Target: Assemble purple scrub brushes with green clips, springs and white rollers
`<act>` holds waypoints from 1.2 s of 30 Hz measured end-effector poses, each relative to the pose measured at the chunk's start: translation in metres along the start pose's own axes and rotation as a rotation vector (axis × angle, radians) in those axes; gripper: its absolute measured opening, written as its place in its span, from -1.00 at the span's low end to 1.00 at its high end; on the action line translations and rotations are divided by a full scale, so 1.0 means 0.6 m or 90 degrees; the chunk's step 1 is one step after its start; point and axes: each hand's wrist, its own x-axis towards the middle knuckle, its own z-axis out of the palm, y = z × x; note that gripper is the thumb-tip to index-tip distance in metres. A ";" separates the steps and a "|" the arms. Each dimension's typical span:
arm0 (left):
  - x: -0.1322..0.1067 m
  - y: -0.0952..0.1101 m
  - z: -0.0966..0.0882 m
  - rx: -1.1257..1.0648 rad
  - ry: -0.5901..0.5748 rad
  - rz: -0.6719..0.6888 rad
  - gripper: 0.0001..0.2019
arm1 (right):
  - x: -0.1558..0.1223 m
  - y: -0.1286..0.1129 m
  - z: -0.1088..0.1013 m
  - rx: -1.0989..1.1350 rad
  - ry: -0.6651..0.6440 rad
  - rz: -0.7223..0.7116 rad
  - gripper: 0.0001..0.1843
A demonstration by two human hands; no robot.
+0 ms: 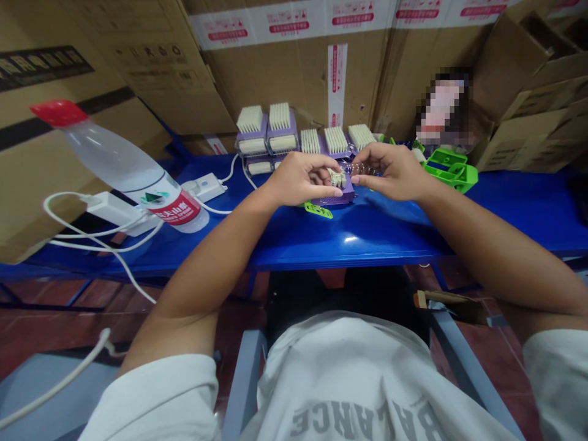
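Note:
At the middle of the blue table, my left hand is closed around a small purple block with cream ridged pieces on top. The thumb lies along its near side and the fingers curl over the far side. My right hand is beside it, thumb and fingers pinched on a clear, shiny plastic piece that meets the block's right end. A flat bright green piece with cut-outs lies under and in front of the block. Exactly what the clear piece is, I cannot make out.
Several purple blocks with cream ridged tops stand in a row behind my hands. Green plastic frames are at the right. A bottle with a red cap leans on the left, near white cables and a power strip. Cardboard boxes wall the back.

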 end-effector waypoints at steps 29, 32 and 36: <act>0.001 0.003 -0.001 0.008 0.005 -0.013 -0.53 | 0.003 -0.001 -0.002 -0.064 -0.066 -0.041 -0.35; 0.000 0.003 -0.002 0.007 0.002 -0.012 -0.52 | 0.000 0.003 -0.003 -0.038 -0.049 -0.021 -0.39; 0.000 0.003 -0.002 0.001 0.000 -0.017 -0.51 | 0.000 0.004 -0.006 -0.029 -0.067 -0.023 -0.39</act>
